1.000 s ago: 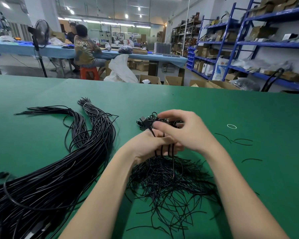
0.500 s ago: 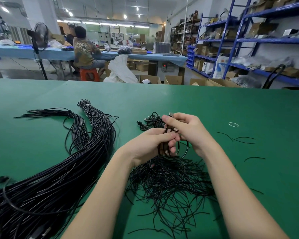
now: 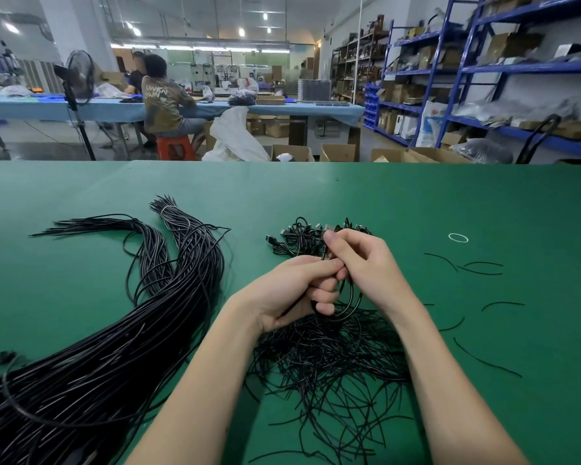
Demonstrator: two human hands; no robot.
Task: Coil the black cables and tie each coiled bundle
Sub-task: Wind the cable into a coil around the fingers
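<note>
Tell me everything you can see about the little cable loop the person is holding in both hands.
The coiled cable is thin, black and glossy, like plastic-sheathed wire, wound into a small loop of a few turns. It is held above the green table, over a heap of short black ties. The left hand grips the loop's side with curled fingers; the right hand pinches near its top, where something thin and dark runs upward. Its lower arc hangs free. Whether it is tied yet cannot be seen.
</note>
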